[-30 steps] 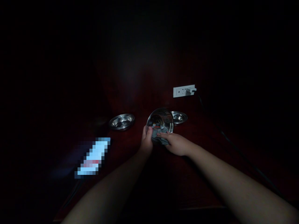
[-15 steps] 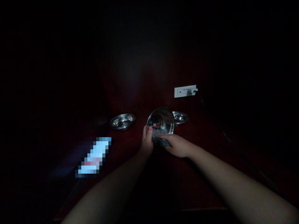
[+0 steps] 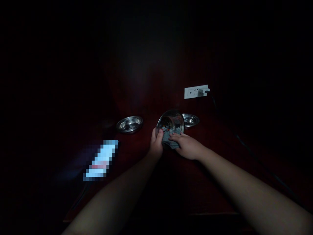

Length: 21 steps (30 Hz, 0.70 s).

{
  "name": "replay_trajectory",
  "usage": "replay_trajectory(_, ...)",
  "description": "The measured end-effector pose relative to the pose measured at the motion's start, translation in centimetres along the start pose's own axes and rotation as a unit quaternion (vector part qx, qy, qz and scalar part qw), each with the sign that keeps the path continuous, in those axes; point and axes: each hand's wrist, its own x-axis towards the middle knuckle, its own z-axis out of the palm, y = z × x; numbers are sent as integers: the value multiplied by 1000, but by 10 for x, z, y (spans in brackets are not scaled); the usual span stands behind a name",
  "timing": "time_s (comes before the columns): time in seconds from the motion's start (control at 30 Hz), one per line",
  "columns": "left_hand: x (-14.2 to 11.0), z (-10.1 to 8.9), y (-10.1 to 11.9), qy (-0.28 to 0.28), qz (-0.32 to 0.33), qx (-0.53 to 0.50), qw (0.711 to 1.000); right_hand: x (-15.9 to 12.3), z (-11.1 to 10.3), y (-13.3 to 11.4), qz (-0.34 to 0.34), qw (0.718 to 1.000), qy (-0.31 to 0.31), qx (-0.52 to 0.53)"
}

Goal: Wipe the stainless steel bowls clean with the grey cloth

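Note:
A shiny steel bowl [image 3: 174,118] is held tilted, its mouth facing me, with a small label visible inside. My left hand [image 3: 156,144] grips the bowl's left rim, thumb on the near side and the other fingers behind. A folded grey cloth [image 3: 168,138] lies against the bowl's lower near rim. My right hand [image 3: 189,147] is on this cloth, fingers pressing it to the metal. Part of the cloth and the bowl's underside are hidden.
Steel dishes stand on the dark red table: one dish [image 3: 129,124] to the left, another dish [image 3: 192,120] partly behind the bowl. A lit, pixelated screen [image 3: 101,161] lies at left. A wall socket [image 3: 195,92] holds a plug, and a dark cable [image 3: 244,143] runs down the right.
My right hand moves the cloth slightly over the bowl's lower rim, and more of the cloth shows now than half a second ago. The view has shifted slightly.

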Motion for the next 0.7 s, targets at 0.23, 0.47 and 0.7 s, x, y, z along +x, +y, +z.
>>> replay_trajectory(0.23, 0, 2, 0, -17, -15, -23, 999, 3, -1, 1, 76, 994, 40, -67)
replay_trajectory(0.47, 1, 4, 2, -17, -100, -70, 992, 5, -6, -2, 91, 984, 138, -73)
replay_trajectory(0.7, -4, 5, 4, -62, -122, -50, 989, 4, -8, -9, 71, 975, 211, 10)
